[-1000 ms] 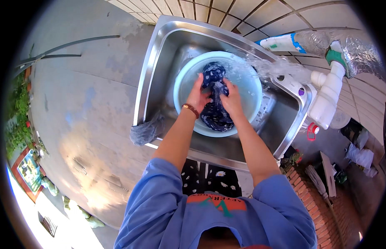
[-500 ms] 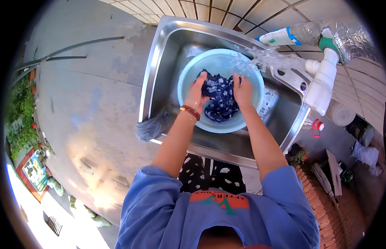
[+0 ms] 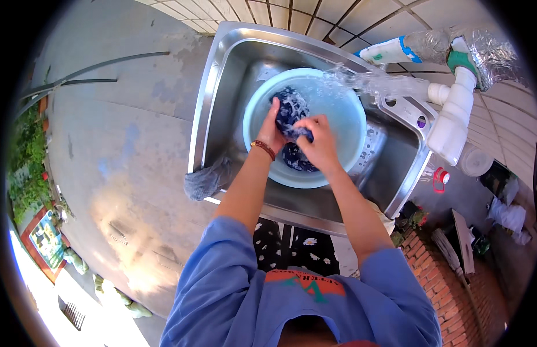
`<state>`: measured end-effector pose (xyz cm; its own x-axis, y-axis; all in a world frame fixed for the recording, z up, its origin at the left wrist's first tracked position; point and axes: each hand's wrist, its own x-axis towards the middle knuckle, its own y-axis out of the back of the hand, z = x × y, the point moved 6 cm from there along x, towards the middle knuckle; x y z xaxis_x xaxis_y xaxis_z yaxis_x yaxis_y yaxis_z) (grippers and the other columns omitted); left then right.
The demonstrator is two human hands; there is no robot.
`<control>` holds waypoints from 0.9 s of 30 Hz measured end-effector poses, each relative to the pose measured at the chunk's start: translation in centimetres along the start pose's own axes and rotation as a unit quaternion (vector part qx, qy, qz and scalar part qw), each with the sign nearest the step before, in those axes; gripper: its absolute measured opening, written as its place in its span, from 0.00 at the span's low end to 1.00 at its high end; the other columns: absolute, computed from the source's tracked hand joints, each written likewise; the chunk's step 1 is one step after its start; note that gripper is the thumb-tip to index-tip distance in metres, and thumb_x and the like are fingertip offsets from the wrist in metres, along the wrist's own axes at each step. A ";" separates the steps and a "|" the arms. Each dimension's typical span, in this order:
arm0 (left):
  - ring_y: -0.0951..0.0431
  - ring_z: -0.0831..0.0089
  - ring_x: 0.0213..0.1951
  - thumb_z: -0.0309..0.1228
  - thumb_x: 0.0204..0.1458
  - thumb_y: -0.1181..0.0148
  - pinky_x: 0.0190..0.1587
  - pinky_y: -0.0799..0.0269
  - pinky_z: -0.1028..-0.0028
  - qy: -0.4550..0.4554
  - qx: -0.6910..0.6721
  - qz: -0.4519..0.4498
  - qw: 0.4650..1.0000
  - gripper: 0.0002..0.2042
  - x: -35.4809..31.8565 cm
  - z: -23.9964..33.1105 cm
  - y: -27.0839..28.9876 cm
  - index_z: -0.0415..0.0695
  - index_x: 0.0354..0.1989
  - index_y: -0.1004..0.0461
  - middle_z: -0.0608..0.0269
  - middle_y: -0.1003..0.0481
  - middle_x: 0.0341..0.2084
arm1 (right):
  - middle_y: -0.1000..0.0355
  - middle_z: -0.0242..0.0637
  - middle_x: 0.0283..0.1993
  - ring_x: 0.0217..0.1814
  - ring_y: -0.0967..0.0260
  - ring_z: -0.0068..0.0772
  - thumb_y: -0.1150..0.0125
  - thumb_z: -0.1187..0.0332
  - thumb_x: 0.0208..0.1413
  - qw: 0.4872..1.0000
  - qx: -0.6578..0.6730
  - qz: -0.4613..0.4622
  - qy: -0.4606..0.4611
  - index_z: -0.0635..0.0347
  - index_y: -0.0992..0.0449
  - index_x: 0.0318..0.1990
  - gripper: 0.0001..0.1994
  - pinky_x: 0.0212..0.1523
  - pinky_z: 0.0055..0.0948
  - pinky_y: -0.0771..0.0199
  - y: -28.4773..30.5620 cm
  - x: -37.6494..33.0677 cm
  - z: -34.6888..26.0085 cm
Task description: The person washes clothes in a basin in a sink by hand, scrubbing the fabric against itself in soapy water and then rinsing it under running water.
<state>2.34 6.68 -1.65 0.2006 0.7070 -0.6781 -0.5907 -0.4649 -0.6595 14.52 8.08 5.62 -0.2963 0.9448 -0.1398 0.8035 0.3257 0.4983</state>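
Observation:
A wet, dark navy cloth (image 3: 293,107) with a white pattern lies bunched in a pale blue basin (image 3: 345,144). My left hand (image 3: 271,132), with a red bracelet on its wrist, is closed on the cloth's left side. Bent fingers of my right hand (image 3: 319,141) grip the bunch from the right, close to my left hand. Part of the cloth hangs below the hands, near the basin's front wall. Water (image 3: 375,81) pours in from the right over the far rim, out of a white plastic pipe fitting (image 3: 453,115).
The basin stands in a stainless steel sink (image 3: 208,110); a grey rag (image 3: 206,180) drapes over its front left corner. Behind is a tiled wall (image 3: 268,14). At the right are a bottle with a red cap and handle (image 3: 441,178), a broom (image 3: 450,251) and bricks (image 3: 433,277).
My right hand has moved left and nearer to me, toward my left hand. The cloth, spread between both hands before, is now bunched up and further left.

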 end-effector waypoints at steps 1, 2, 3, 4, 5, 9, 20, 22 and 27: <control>0.26 0.59 0.47 0.64 0.50 0.51 0.48 0.27 0.58 0.030 -0.048 0.032 0.998 0.35 -0.4 0.4 -0.2 0.46 0.55 0.34 0.56 0.27 0.45 | 0.38 0.38 0.40 0.41 0.31 0.42 0.40 0.71 0.41 1.000 0.005 -0.013 0.023 0.54 0.26 0.30 0.06 0.40 0.36 0.29 0.1 -1.9 -2.8; 0.24 0.59 0.44 0.65 0.50 0.51 0.46 0.25 0.59 0.058 -0.102 0.039 0.992 0.35 -0.7 0.5 -0.8 0.45 0.53 0.32 0.56 0.26 0.43 | 0.39 0.37 0.39 0.37 0.31 0.40 0.36 0.71 0.40 0.999 0.009 0.002 0.050 0.53 0.28 0.26 0.06 0.37 0.36 0.29 0.0 -3.5 -5.7; 0.23 0.58 0.39 0.65 0.49 0.50 0.40 0.21 0.63 0.064 -0.100 0.053 0.992 0.35 -0.8 0.5 -1.5 0.44 0.52 0.31 0.55 0.26 0.41 | 0.40 0.38 0.40 0.34 0.31 0.37 0.33 0.72 0.40 0.997 0.047 -0.051 0.016 0.56 0.26 0.27 0.07 0.37 0.29 0.30 -0.6 -4.9 -7.3; 0.22 0.59 0.38 0.61 0.53 0.50 0.37 0.21 0.65 0.076 -0.084 0.105 0.988 0.32 -0.9 0.1 -1.7 0.44 0.53 0.32 0.57 0.26 0.41 | 0.38 0.38 0.37 0.31 0.31 0.36 0.33 0.70 0.43 0.998 0.036 -0.027 0.034 0.56 0.26 0.26 0.07 0.32 0.30 0.30 -1.0 -4.6 -8.6; 0.26 0.64 0.45 0.57 0.56 0.53 0.47 0.27 0.66 0.007 -0.039 0.080 0.996 0.29 -1.7 -0.5 -2.8 0.43 0.52 0.32 0.60 0.27 0.44 | 0.37 0.37 0.34 0.30 0.31 0.37 0.33 0.70 0.44 0.999 0.010 0.015 0.040 0.57 0.27 0.25 0.06 0.32 0.31 0.31 -0.7 -4.3 -9.1; 0.26 0.71 0.46 0.46 0.61 0.53 0.50 0.30 0.69 -0.018 -0.005 0.147 0.989 0.21 -3.3 -3.1 -3.3 0.43 0.55 0.34 0.63 0.27 0.46 | 0.30 0.45 0.29 0.30 0.31 0.55 0.43 0.68 0.54 0.986 0.069 0.149 -0.026 0.60 0.28 0.25 0.09 0.30 0.45 0.32 0.3 2.4 -3.1; 0.32 0.45 0.53 0.47 0.50 0.40 0.56 0.37 0.57 -0.030 0.745 0.240 0.622 0.34 1.5 -0.5 3.2 0.44 0.62 0.44 0.43 0.35 0.54 | 0.34 0.53 0.48 0.51 0.34 0.56 0.48 0.69 0.54 0.935 -0.317 -0.150 -0.041 0.61 0.36 0.54 0.19 0.47 0.49 0.29 -1.9 -0.5 7.7; 0.33 0.48 0.55 0.48 0.49 0.39 0.57 0.39 0.57 -0.061 0.751 0.249 0.608 0.37 1.3 -0.5 2.5 0.45 0.63 0.47 0.44 0.37 0.57 | 0.33 0.56 0.45 0.53 0.36 0.58 0.48 0.70 0.51 0.941 -0.272 -0.187 -0.073 0.62 0.29 0.46 0.14 0.48 0.50 0.31 -2.2 1.1 8.9; 0.37 0.63 0.59 0.60 0.48 0.44 0.59 0.46 0.49 0.022 0.084 0.107 0.990 0.40 -0.2 -0.2 0.3 0.49 0.64 0.45 0.60 0.39 0.60 | 0.34 0.49 0.43 0.40 0.32 0.55 0.43 0.69 0.46 0.994 -0.048 0.070 -0.069 0.57 0.26 0.37 0.09 0.43 0.45 0.32 0.3 2.3 3.1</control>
<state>2.22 6.26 -1.77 0.0873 0.5765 -0.8124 -0.7448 -0.5038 -0.4376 15.67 10.42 2.74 -0.1065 0.9786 -0.1760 0.7767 0.1924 0.5997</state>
